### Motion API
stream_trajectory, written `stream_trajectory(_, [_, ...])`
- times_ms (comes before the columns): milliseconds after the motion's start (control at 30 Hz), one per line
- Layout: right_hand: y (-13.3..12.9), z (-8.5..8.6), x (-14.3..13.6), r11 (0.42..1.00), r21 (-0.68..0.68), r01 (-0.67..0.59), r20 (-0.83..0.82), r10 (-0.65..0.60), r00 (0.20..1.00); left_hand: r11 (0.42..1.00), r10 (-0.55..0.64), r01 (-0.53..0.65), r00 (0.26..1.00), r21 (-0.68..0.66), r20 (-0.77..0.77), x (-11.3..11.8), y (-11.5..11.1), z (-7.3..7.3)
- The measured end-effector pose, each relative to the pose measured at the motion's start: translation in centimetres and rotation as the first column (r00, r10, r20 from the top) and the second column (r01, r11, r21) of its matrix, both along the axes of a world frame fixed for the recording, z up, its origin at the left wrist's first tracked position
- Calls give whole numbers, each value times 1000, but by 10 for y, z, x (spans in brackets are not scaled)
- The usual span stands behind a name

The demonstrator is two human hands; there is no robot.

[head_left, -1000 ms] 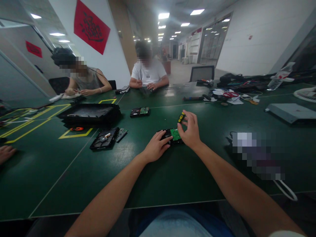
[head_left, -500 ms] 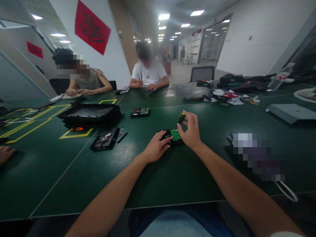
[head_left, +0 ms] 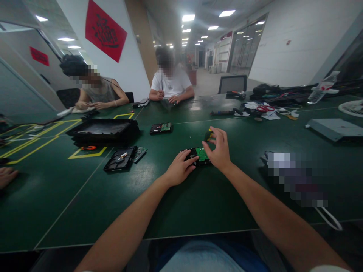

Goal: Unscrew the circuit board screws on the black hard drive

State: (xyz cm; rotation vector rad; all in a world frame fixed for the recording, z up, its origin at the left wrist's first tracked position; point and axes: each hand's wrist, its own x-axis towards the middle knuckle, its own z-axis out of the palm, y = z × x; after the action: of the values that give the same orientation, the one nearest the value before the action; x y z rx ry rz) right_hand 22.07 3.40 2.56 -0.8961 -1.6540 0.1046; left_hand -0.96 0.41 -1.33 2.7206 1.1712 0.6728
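In front of me on the green table lies a hard drive (head_left: 202, 154), its green circuit board facing up. The fingers of my left hand (head_left: 180, 168) are over its left part and near edge, gripping it against the table. Above the board's right side, my right hand (head_left: 219, 149) is closed around the yellow and dark green handle of a screwdriver (head_left: 208, 136). The handle points upward and leans a little. My thumb and fingers cover part of it, and the tip's contact with the board cannot be made out.
To the left lie an opened black drive casing (head_left: 120, 159) and a small circuit board (head_left: 140, 154). Farther off are a black tray (head_left: 104, 130) and another hard drive (head_left: 161, 128). A grey metal box (head_left: 337, 129) stands right. Two people sit across the table (head_left: 159, 211).
The screwdriver handle has turned slightly between my right fingers. My left hand and the hard drive stay in place.
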Motion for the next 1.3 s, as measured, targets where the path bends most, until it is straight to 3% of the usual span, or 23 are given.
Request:
stream_trajectory(900, [4,-6,-1,999,-10,-34,-52,34,998,1000,3,-3,1000,0,4,0,-2,2])
stream_trajectory(1300, [2,-3,1,1000,-3,-6,8,6,1000,1000,4,-4,1000,3,-11,-1,0,0])
